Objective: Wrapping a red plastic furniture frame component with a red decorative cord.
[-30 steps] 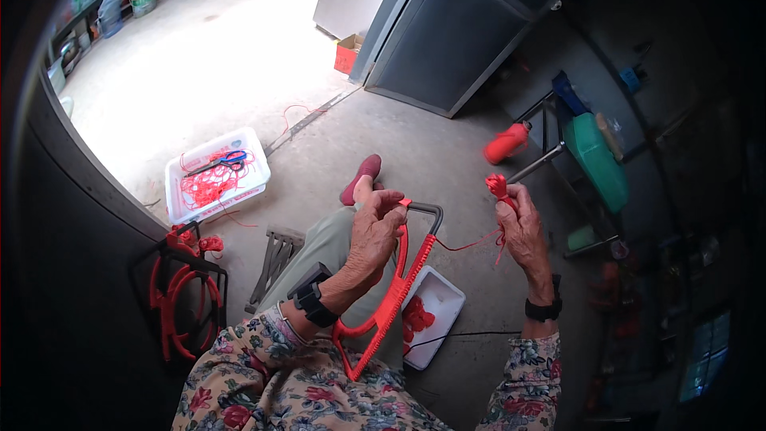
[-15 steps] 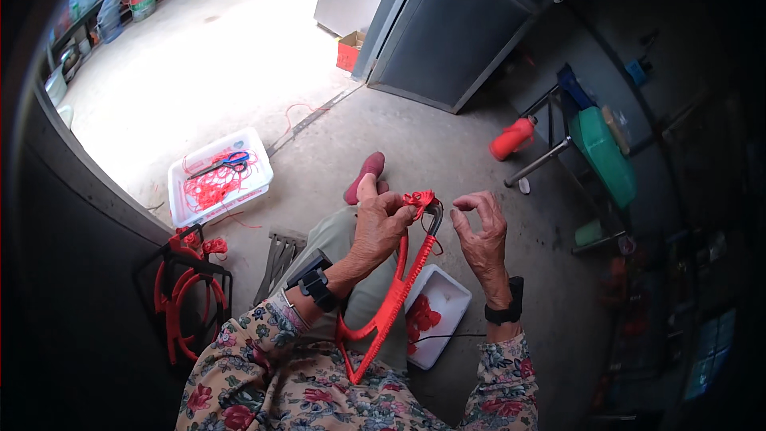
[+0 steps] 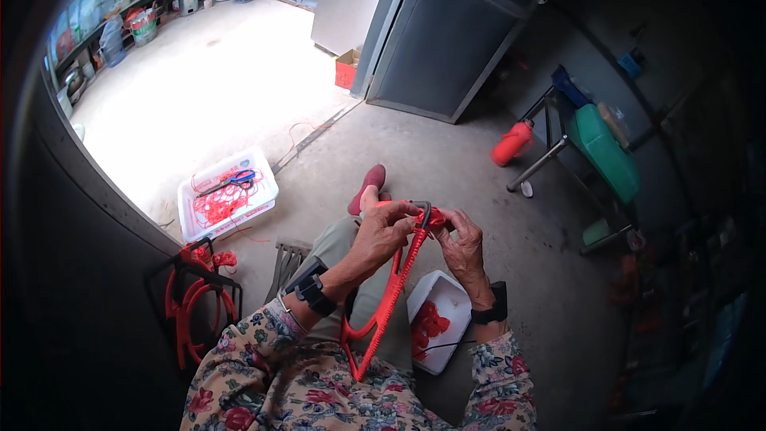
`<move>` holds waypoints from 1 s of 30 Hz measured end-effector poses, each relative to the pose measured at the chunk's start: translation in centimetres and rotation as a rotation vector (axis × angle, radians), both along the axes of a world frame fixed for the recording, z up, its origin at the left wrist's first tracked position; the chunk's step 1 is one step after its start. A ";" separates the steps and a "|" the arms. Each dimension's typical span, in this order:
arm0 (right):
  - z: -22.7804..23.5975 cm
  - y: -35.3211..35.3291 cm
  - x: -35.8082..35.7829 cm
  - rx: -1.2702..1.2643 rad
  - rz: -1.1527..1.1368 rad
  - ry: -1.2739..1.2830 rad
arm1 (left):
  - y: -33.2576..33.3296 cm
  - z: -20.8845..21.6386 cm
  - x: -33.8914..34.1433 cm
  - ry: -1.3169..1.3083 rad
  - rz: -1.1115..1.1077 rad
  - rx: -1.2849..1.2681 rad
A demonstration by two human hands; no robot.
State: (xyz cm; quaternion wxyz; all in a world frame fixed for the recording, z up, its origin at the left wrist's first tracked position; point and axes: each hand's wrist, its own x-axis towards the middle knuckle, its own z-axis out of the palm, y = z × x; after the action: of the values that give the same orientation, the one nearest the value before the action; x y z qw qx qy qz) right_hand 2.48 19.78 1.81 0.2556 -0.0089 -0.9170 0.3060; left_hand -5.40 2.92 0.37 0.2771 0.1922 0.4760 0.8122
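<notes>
Red-wrapped frame (image 3: 384, 305) over lap (image 3: 335, 249), concrete floor (image 3: 455, 164) beyond top corner (image 3: 427, 207), white box (image 3: 456, 303) off right edge. Left hand (image 3: 383, 233) angled inward, fingers clamped on frame; right hand (image 3: 464, 249) opposite, pinching red cord (image 3: 435, 219).

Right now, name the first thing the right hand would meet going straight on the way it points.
The right hand would first meet the red cord bundle at its fingertips, then probably the dark frame corner, though depth is unclear.

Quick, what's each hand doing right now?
Left hand: closed, holding the red-wrapped frame near its top corner.
Right hand: fingers closed on the red cord bundle.
</notes>
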 end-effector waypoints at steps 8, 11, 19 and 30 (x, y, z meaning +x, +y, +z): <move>9.3 1.4 2.5 -1.150 0.274 0.139 | -0.5 1.0 1.2 -0.380 -0.376 -0.012; 12.5 0.3 4.6 -1.636 0.660 0.039 | -0.5 1.1 1.2 -0.559 -0.486 0.128; 12.4 -2.7 8.7 -0.669 -0.088 -0.411 | -0.1 -1.0 1.6 -0.604 -0.568 0.347; 9.3 -5.0 5.6 -0.615 0.085 -0.515 | 0.4 -0.9 3.0 -0.594 -0.609 0.346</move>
State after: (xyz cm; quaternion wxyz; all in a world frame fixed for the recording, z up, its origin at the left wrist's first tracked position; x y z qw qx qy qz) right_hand 8.12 14.76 11.15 -0.0099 -0.1232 -0.8162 0.5643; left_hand -2.44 3.31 -0.54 0.5914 0.1257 0.1554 0.7812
